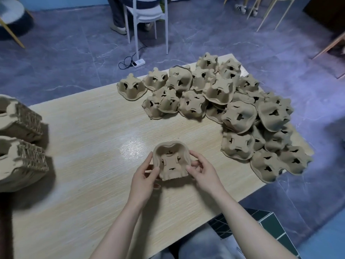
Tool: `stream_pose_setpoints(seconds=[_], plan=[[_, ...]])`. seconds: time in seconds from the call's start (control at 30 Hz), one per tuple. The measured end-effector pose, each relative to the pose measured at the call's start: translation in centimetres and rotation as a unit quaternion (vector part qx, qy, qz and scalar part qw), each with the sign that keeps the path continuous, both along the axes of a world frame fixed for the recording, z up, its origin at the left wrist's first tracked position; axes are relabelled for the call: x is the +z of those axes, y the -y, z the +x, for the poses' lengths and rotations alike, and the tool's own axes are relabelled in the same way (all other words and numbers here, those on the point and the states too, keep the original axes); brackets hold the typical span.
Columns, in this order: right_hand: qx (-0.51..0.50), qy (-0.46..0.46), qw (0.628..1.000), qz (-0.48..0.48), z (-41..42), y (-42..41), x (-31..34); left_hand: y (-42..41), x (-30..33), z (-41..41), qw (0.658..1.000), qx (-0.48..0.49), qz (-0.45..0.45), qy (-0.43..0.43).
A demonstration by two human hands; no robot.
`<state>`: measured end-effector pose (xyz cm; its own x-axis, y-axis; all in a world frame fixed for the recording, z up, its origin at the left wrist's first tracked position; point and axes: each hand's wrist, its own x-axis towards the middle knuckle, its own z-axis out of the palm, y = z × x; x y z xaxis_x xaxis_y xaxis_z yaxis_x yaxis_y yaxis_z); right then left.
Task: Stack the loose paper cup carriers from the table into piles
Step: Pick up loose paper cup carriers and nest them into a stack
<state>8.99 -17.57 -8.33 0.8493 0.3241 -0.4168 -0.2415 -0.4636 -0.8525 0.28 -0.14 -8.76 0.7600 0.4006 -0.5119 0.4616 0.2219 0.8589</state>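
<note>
A brown pulp cup carrier [171, 161] is held over the middle of the light wooden table [93, 143], its hollow side facing me. My left hand [144, 177] grips its left edge and my right hand [202, 171] grips its right edge. A heap of several loose carriers [224, 105] lies upside down across the far right part of the table. At the left edge of the table lie two tall stacks of nested carriers, an upper stack [17, 118] and a lower stack [20, 163], both on their sides.
Behind the table stands a white chair [147, 17] with a person's legs by it, and a power strip [138, 63] with a cable lies on the grey floor. A green-and-white box [268, 227] sits by my right knee. Wooden chair legs stand at the far right.
</note>
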Motion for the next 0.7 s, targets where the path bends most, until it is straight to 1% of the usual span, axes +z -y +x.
stream_pose_setpoints(seconds=[0.07,0.23,0.33,0.43,0.53,0.6,0.7], plan=[[-0.023,0.000,1.000,0.013,-0.2,0.5,0.1,0.1,0.0,0.3,1.000,-0.011,0.002,0.003],[-0.057,0.005,0.998,0.009,0.7,3.0,-0.2,2.1,0.5,1.8,0.999,-0.037,0.000,0.023],[-0.041,0.008,0.999,0.000,2.3,4.8,0.1,3.8,0.7,3.3,0.999,-0.034,-0.002,0.032],[-0.016,0.025,0.999,-0.026,4.7,6.9,0.6,6.0,0.6,4.9,0.999,-0.024,-0.005,0.038],[0.005,0.018,0.998,-0.054,6.9,8.6,1.3,7.9,0.2,6.2,0.999,-0.013,-0.001,0.037],[0.004,0.056,0.996,-0.074,8.0,9.4,1.9,8.6,-0.1,6.7,0.999,-0.004,0.002,0.033],[-0.025,0.209,0.972,-0.102,10.1,10.2,3.3,8.9,-0.2,7.1,0.999,0.000,0.007,0.033]])
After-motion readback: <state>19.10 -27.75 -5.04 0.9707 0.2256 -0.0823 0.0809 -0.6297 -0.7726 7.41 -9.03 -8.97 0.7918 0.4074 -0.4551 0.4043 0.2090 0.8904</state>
